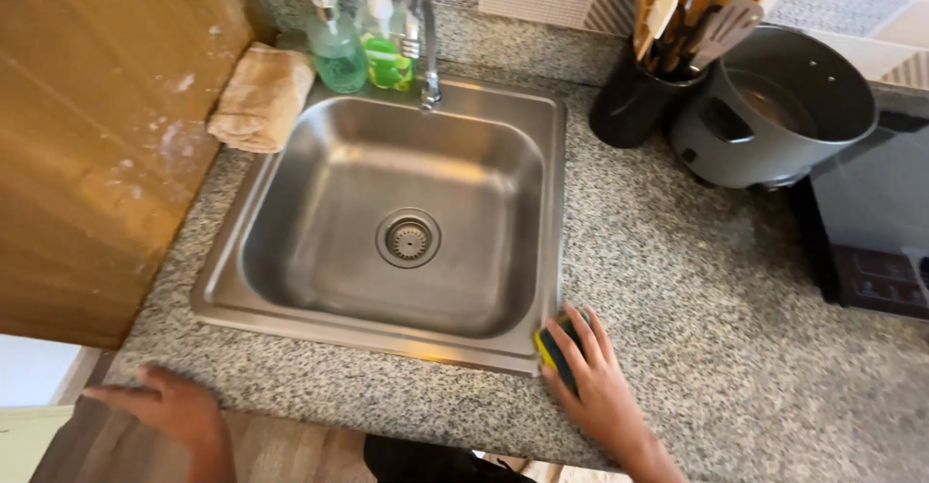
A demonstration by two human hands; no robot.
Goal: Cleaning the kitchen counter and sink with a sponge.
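Note:
My right hand [592,378] presses flat on a yellow and dark sponge [551,346] at the front right corner of the steel sink [542,251], fingers spread over it on the speckled granite counter [697,299]. Near the counter's front left edge, my left hand [172,407] hovers with fingers extended and holds nothing. The sink basin is empty, with a round drain [407,238] in the middle.
A faucet [425,43] and two soap bottles [339,43] stand behind the sink. A folded beige cloth [261,96] lies at its left. A black utensil holder [634,96], a grey pot [774,110] and a black cooktop [876,241] sit to the right. A wooden panel [87,135] borders the left.

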